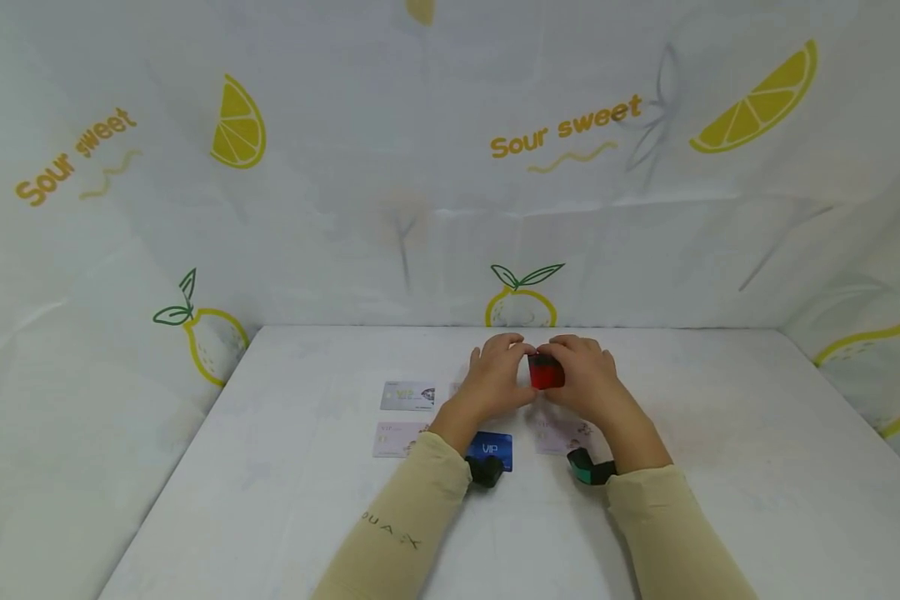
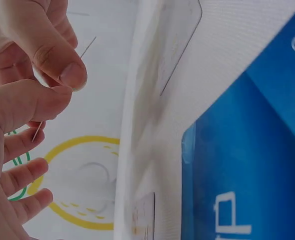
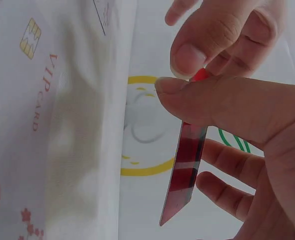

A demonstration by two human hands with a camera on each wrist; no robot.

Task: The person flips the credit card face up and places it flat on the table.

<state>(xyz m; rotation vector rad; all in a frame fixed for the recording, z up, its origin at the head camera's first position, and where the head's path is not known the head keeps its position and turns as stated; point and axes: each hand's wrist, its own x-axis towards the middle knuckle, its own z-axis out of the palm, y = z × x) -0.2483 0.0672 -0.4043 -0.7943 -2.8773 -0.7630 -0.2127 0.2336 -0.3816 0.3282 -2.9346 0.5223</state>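
A red card (image 1: 546,372) is raised above the far middle of the table, between both hands. My right hand (image 1: 587,377) pinches it with the thumb across its face; in the right wrist view the red card (image 3: 186,157) tilts down below that thumb. The left hand (image 1: 491,379) pinches the same card beside the right thumb, its other fingers spread. The left wrist view shows the card (image 2: 89,46) edge-on as a thin line behind both thumbs. Below the hands lie a blue VIP card (image 1: 497,446) and a pale pink VIP card (image 1: 558,433).
A silver VIP card (image 1: 407,397) and another pale card (image 1: 396,439) lie left of my left arm. One more card (image 1: 453,387) is mostly hidden behind the left hand. A lemon-printed white cloth (image 1: 390,250) stands behind the white table (image 1: 270,467).
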